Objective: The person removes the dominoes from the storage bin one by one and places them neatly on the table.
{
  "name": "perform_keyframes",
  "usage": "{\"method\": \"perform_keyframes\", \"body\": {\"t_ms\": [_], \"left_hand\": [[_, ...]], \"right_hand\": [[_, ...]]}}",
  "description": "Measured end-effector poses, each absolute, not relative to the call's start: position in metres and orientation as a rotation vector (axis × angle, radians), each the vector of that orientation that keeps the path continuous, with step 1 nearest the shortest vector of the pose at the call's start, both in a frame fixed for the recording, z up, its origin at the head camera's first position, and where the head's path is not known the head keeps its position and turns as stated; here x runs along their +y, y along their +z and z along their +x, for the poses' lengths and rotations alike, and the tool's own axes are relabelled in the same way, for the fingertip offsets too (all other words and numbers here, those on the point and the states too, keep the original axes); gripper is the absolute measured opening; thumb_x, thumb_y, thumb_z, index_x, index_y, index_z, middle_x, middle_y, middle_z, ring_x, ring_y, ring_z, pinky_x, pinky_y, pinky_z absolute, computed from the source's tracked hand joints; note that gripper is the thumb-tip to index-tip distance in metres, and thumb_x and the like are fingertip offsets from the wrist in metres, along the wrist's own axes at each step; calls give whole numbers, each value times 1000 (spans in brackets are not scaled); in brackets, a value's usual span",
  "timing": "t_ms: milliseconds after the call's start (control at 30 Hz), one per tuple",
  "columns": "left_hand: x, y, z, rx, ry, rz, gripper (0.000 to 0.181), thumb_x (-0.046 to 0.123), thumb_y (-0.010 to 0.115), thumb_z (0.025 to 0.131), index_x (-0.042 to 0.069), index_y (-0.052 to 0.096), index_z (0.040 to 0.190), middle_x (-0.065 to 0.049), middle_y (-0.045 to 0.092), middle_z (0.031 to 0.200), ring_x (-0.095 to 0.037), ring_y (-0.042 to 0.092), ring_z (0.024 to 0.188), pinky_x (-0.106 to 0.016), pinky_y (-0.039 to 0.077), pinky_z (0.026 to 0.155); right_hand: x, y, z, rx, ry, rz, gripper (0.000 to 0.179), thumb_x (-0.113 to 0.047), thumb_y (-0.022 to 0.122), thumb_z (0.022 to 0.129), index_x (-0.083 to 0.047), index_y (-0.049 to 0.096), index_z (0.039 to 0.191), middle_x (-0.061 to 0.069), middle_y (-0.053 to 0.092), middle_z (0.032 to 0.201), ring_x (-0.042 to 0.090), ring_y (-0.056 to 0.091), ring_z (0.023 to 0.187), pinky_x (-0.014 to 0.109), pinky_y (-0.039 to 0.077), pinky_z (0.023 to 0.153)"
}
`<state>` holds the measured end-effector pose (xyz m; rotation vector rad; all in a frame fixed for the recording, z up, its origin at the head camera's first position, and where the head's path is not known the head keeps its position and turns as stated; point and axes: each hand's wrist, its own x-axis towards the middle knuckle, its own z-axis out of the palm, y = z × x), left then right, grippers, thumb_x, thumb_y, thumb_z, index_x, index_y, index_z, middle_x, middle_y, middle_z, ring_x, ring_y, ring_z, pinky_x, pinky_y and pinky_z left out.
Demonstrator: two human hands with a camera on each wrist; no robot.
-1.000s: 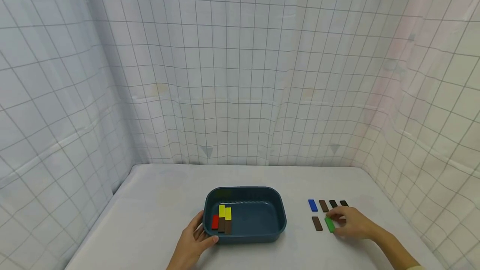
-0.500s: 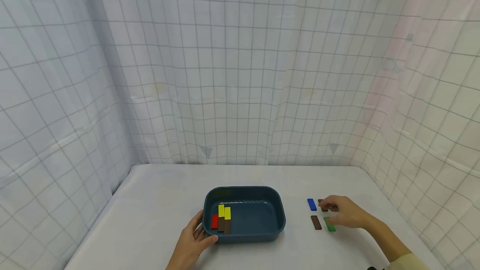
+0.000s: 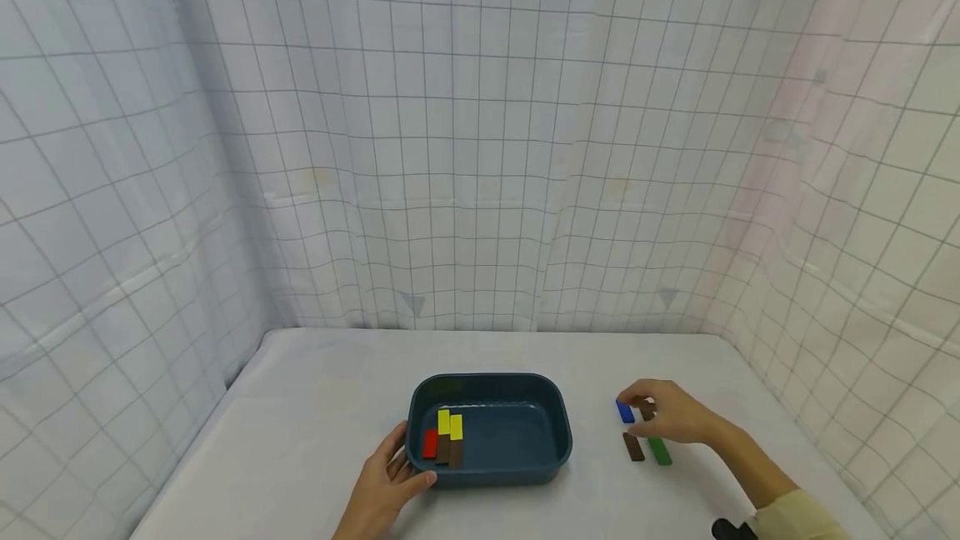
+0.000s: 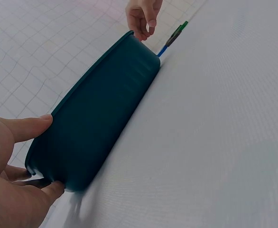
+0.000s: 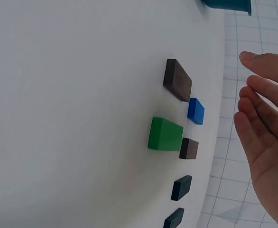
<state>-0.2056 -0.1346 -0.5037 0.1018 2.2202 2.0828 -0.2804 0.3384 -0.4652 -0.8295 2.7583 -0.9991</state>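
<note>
My left hand point(image 3: 382, 486) grips the near left corner of a dark blue-green plastic basin point(image 3: 517, 477). In the left wrist view its thumb lies on the rim and fingers press the end wall lower down. Inside the basin, a red block point(image 3: 430, 444), two yellow ones and two brown ones lie at the left. My right hand point(image 3: 675, 413) hovers over the loose blocks, fingers loosely bent and holding nothing. Its fingertips overlap the blue block point(image 3: 627, 415) in the head view. Close by lie a green block point(image 5: 166, 135) and a brown block point(image 5: 179, 81).
Another brown block point(image 5: 189, 149) and two black blocks point(image 5: 181, 188) continue the far row; the right hand hides the black ones in the head view. A white cloth covers the table point(image 3: 322, 390), with white gridded curtains point(image 3: 480, 190) around it.
My right hand has shifted left and away from me, from the green block to over the blue one. The left hand and basin stay put.
</note>
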Motion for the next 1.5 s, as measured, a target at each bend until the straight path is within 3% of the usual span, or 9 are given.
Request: {"method": "perform_keyframes", "body": {"t_ms": [433, 700, 1000, 1200, 1500], "left_hand": [[-131, -503, -208, 2288, 2032, 73, 100, 9, 86, 85, -12, 21, 158, -37, 25, 160, -51, 35, 143, -48, 43, 109], [-130, -503, -207, 2255, 2056, 76, 100, 7, 86, 85, -12, 20, 158, -37, 24, 160, -51, 33, 144, -47, 41, 110], [-131, -503, -208, 2253, 2059, 64, 100, 9, 86, 86, -12, 20, 158, -37, 24, 160, -51, 34, 144, -47, 42, 110], [-129, -504, -208, 2257, 2049, 67, 100, 7, 86, 85, -12, 20, 158, -37, 24, 160, -51, 33, 144, -48, 42, 110], [-128, -504, -204, 2263, 2034, 23, 101, 5, 87, 82, -12, 22, 158, -37, 25, 160, -52, 33, 144, -47, 43, 109]], "right_hand": [[292, -465, -300, 2720, -1054, -982, 37, -10, 80, 90, 3, 68, 123, 19, 66, 122, 43, 62, 111, 45, 57, 97], [267, -465, -306, 2737, -1063, -984, 36, -16, 82, 89, -6, 70, 122, 3, 68, 119, 30, 65, 111, 37, 58, 97], [224, -456, -312, 2710, -1108, -1152, 38, -20, 81, 91, 0, 71, 122, 7, 69, 119, 24, 67, 110, 36, 57, 98], [190, -459, -318, 2684, -1043, -1197, 41, -25, 81, 91, -2, 71, 124, 3, 70, 119, 15, 67, 110, 31, 57, 96], [149, -474, -326, 2612, -1026, -1194, 42, -25, 83, 90, -5, 72, 125, 3, 70, 121, 13, 66, 109, 25, 55, 95]]}}
